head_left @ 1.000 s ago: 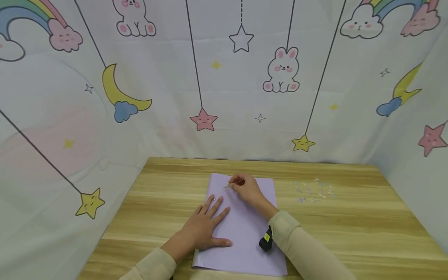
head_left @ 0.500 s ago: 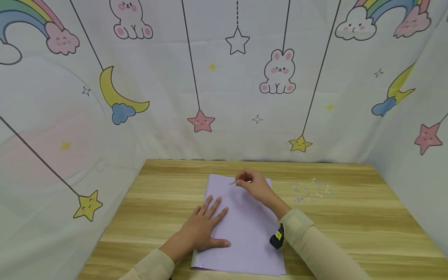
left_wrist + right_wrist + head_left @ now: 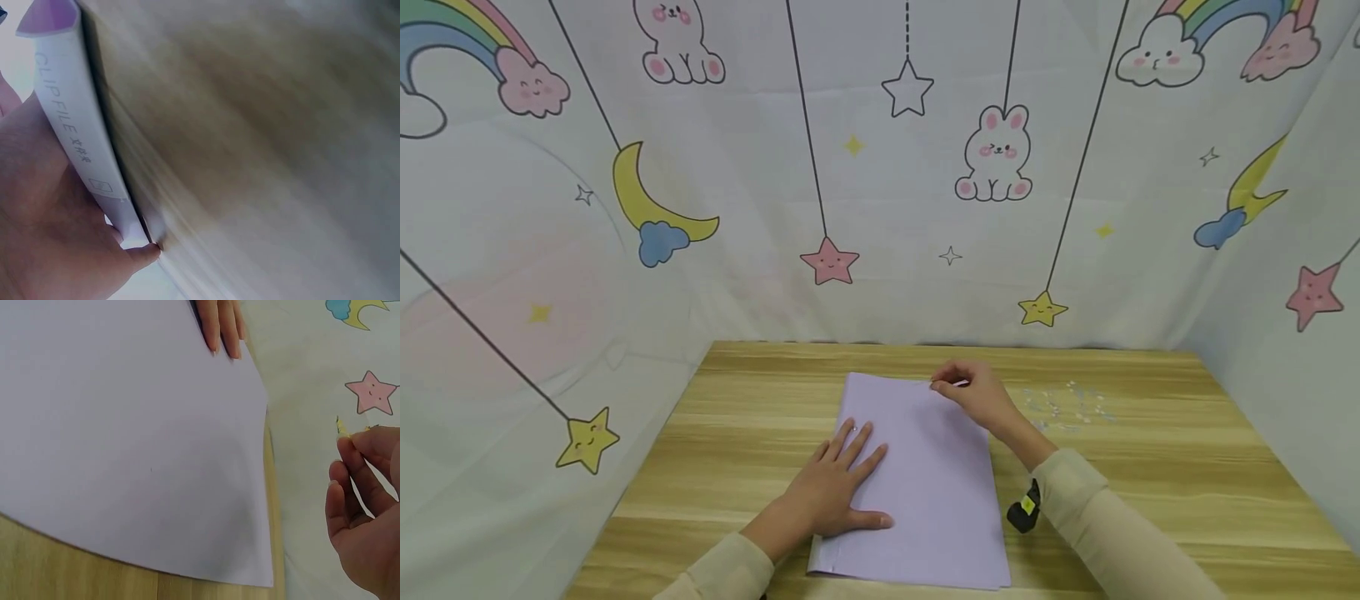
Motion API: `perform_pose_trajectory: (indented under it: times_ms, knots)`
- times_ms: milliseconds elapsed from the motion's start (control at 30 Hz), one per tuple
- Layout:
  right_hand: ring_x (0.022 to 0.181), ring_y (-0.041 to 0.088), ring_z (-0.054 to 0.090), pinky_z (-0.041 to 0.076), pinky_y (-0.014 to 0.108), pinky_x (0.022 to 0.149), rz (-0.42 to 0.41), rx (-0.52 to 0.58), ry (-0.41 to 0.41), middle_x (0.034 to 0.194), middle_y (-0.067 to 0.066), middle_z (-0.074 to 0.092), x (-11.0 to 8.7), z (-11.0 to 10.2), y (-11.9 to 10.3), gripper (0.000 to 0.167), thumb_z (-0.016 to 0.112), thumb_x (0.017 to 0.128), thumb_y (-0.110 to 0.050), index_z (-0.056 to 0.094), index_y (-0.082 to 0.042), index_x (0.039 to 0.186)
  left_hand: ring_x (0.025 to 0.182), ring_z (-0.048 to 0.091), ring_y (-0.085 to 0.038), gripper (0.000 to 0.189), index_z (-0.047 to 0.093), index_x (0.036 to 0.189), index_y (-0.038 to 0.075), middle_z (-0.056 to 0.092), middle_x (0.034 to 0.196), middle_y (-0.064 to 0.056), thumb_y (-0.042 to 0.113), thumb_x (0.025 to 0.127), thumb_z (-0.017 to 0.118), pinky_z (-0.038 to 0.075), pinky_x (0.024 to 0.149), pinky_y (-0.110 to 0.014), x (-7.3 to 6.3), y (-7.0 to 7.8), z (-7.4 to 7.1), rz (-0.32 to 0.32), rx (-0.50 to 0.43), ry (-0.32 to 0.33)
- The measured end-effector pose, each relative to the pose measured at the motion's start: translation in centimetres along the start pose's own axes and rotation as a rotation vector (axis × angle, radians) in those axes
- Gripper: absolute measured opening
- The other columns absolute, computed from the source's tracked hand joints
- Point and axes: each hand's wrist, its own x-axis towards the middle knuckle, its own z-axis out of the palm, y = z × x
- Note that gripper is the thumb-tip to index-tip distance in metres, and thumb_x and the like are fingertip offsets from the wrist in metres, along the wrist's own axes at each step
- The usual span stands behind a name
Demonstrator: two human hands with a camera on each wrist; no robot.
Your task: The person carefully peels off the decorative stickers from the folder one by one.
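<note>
A light purple clip file (image 3: 925,500) lies closed on the wooden table; its spine (image 3: 75,125), printed with "CLIPFILE", shows in the left wrist view. My left hand (image 3: 842,492) rests on the file's left side with its fingers spread. Above the file's top right corner, my right hand (image 3: 973,396) pinches a small thin yellow piece (image 3: 340,427) between thumb and fingertip. What kind of thing the piece is, I cannot tell. In the head view the fingers mostly hide it.
Several tiny pale blue and white pieces (image 3: 1071,406) lie scattered on the wooden table (image 3: 1150,500), right of the file. A white cloth (image 3: 760,292) with cartoon prints hangs behind the table and along its sides.
My right hand has moved right, from over the file's upper middle to its top right corner, still pinching the small yellow piece. My left hand has stayed in place.
</note>
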Motion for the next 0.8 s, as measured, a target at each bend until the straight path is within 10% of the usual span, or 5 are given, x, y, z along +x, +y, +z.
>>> perform_pose_trajectory:
  times_ms: [800]
  knots:
    - [0.099, 0.024, 0.068, 0.055, 0.035, 0.08, 0.059, -0.06, 0.062, 0.106, 0.007, 0.077, -2.1, -3.8, 1.6, 0.015, 0.073, 0.102, -0.017, 0.074, -0.007, 0.114, 0.161, 0.01, -0.044, 0.104, 0.035, 0.168, 0.021, 0.017, 0.176, -0.016, 0.086, 0.089, 0.053, 0.029, 0.121, -0.066, -0.1, -0.1, 0.0, 0.009, -0.005, 0.005]
